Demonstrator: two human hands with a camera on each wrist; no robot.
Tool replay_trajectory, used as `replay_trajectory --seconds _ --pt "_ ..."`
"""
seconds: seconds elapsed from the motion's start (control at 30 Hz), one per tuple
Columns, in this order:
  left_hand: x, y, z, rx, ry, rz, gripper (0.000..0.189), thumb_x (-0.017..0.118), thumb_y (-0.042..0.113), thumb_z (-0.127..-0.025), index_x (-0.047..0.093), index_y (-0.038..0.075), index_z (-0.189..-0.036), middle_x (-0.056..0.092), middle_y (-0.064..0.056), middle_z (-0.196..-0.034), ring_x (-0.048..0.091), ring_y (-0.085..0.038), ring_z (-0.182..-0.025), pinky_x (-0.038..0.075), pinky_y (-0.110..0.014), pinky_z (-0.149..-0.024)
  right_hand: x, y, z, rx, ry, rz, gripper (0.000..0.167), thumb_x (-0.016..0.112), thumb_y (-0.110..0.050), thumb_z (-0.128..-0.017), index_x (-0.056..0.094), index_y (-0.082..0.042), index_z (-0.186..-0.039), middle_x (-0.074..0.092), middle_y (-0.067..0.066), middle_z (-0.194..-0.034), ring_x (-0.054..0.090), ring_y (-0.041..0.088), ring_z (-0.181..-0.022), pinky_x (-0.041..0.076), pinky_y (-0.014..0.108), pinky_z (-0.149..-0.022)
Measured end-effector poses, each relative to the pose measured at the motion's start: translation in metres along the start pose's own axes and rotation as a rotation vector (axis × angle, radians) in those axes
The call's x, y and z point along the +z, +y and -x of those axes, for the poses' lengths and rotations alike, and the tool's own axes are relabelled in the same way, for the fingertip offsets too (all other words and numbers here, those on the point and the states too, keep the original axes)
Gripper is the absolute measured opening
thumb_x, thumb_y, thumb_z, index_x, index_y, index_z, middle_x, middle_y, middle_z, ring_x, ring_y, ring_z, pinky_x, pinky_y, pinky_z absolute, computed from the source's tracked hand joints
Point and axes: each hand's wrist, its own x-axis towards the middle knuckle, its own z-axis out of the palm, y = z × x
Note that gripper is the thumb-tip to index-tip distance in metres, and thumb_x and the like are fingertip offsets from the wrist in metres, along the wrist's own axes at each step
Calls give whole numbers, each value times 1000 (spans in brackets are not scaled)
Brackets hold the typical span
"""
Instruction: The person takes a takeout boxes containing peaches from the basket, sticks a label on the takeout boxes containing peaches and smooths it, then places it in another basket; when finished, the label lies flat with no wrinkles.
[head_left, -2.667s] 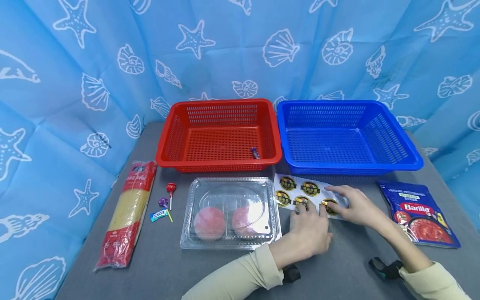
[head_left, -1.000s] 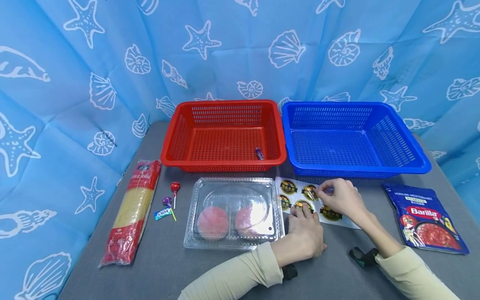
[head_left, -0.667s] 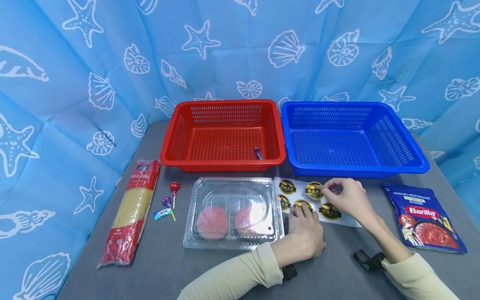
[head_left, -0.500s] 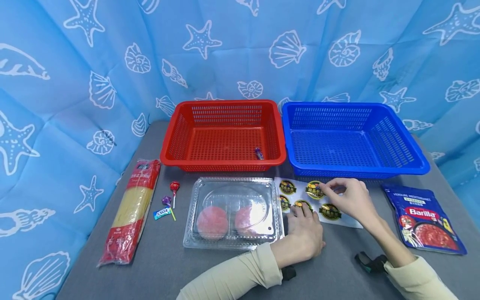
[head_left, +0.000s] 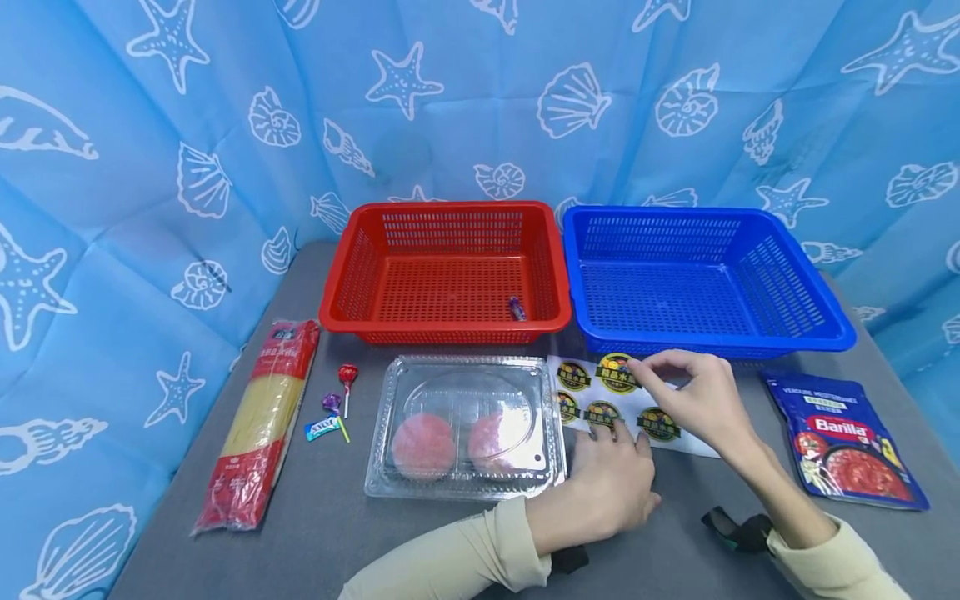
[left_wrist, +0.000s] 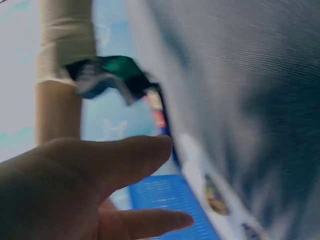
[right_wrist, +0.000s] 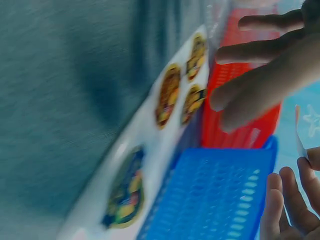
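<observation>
A round black-and-gold fruit sticker (head_left: 617, 372) is pinched between the thumb and finger of my right hand (head_left: 705, 400), raised off the white sticker sheet (head_left: 697, 444). Seen edge-on in the right wrist view, the sticker (right_wrist: 299, 132) stands up from the fingertips. Several similar stickers remain stuck on the sheet. My left hand (head_left: 611, 483) is at the sheet's near edge with its fingers loosely extended, holding nothing; whether it touches the sheet is unclear. To its left lies a clear plastic clamshell box (head_left: 465, 375) with two pink round fruits (head_left: 423, 446) inside.
Behind stand a red basket (head_left: 442, 327) containing a small purple-wrapped candy (head_left: 517, 309) and a blue basket (head_left: 712, 343). A Barilla sauce pouch (head_left: 847, 442) lies right. A noodle pack (head_left: 258, 425), a red lollipop (head_left: 347, 375) and small candies (head_left: 322, 428) lie left.
My right hand has peeled the sticker from the sheet and moved it slightly up and left. My left hand has drawn back a little, uncovering a sticker on the sheet.
</observation>
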Motion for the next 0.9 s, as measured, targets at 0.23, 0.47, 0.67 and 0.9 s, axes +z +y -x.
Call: replay_trajectory --seconds 0.23,0.47,0.67,0.9 --pt "-17 -31 34 282 96 100 65 53 69 -95 51 32 -149 62 11 -139 65 -10 -117 58 -32 -83 2 -25 -6 -21 28 -38 6 78 -17 -91 80 -14 -85 78 4 -82 63 -6 -69 50 12 -63" --pt "-17 -82 70 407 348 265 47 60 48 -100 63 23 -140 68 7 -135 67 -7 -118 56 -28 -95 10 -47 -13 -69 8 -86 8 78 -16 -91 80 -10 -86 78 4 -82 62 -5 -70 52 13 -59" --pt "-8 -134 99 316 552 592 38 74 32 -94 73 15 -127 75 2 -123 72 -9 -109 57 -30 -98 23 -64 -23 -102 -62 -167 10 76 -16 -92 80 -12 -84 77 1 -79 64 1 -65 54 20 -53" --pt "20 -195 116 144 662 674 44 84 23 -84 73 13 -125 75 0 -120 70 -12 -105 61 -34 -89 44 -82 -32 -164 -118 -274 11 78 -13 -90 80 -15 -79 73 -2 -71 56 4 -56 51 21 -50"
